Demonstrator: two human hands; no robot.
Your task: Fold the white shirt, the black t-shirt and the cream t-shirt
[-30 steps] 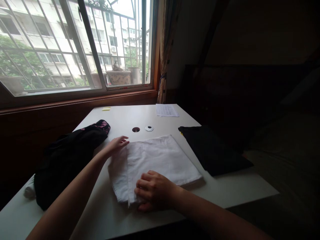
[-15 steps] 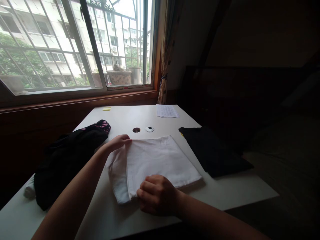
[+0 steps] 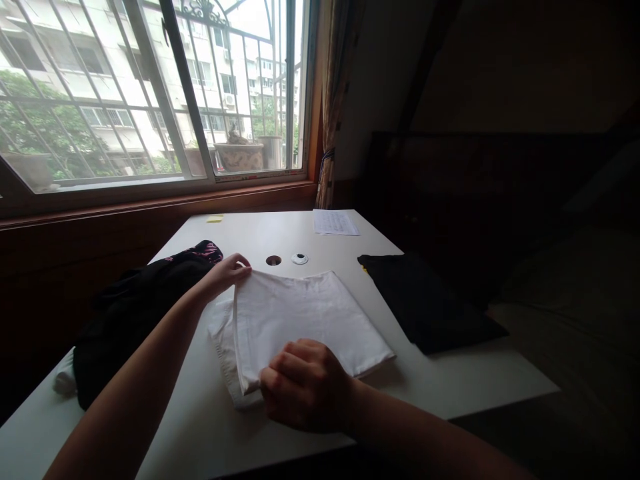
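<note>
A folded white garment lies on the white table, its exact kind not clear from the folds. My left hand pinches the far left corner of its upper layer and holds it slightly raised. At the near left corner, my right hand is closed on the same layer, knuckles up, its fingertips hidden. Part of the lower layer shows out to the left beneath the upper one. Left of my left forearm is a rumpled black garment with pink lettering.
The white table also bears a folded black garment at right and printed papers at the back. A cable hole, a round cover and a yellow note lie beyond the cloth. A barred window stands behind.
Both hands have moved left with the upper layer of the white garment, so it covers more of the lower layer. My left hand is also slightly higher.
</note>
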